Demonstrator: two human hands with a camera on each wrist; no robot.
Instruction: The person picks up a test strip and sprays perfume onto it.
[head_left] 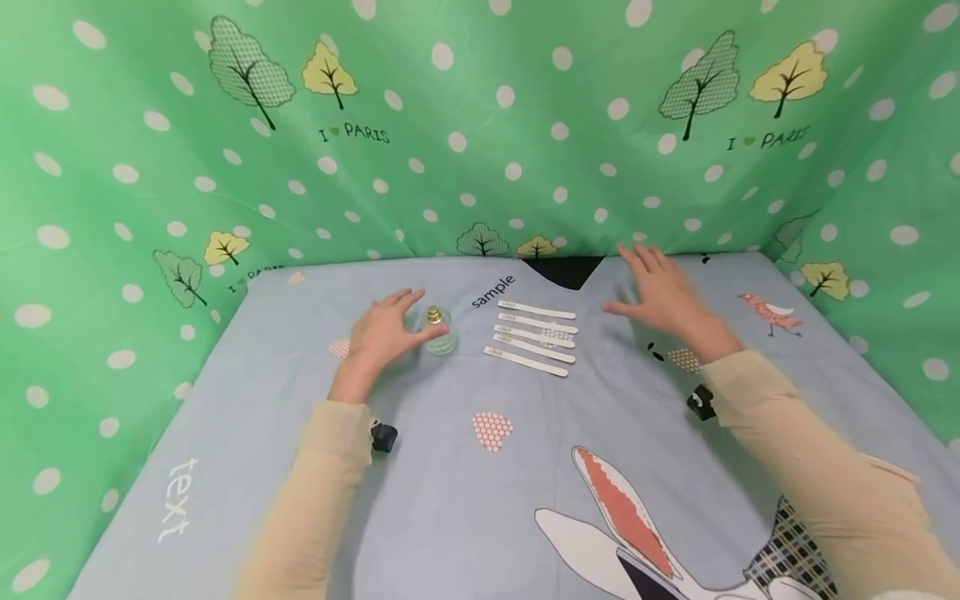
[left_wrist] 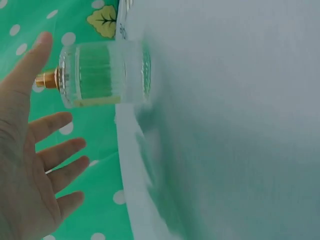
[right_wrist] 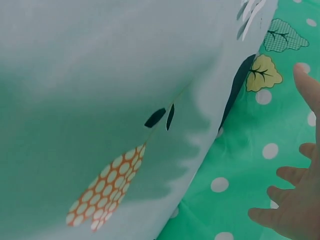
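A clear glass perfume bottle [head_left: 441,337] with a gold spray top stands upright on the cloth. My left hand [head_left: 384,329] is just left of it, fingers spread, the thumb overlapping the bottle in the head view. In the left wrist view the bottle [left_wrist: 102,74] shows beside the thumb, pale green through the glass, with nothing in the palm. To its right lie several white paper test strips [head_left: 534,342] in a rough column, small print at their left ends. My right hand [head_left: 663,296] hovers right of the strips, fingers spread and holding nothing.
A blue-grey printed cloth [head_left: 450,500] covers the table, with hearts, a bird and a rabbit on it. Green dotted fabric [head_left: 480,125] rises along the back and both sides. Dark wrist devices [head_left: 384,437] show below both hands.
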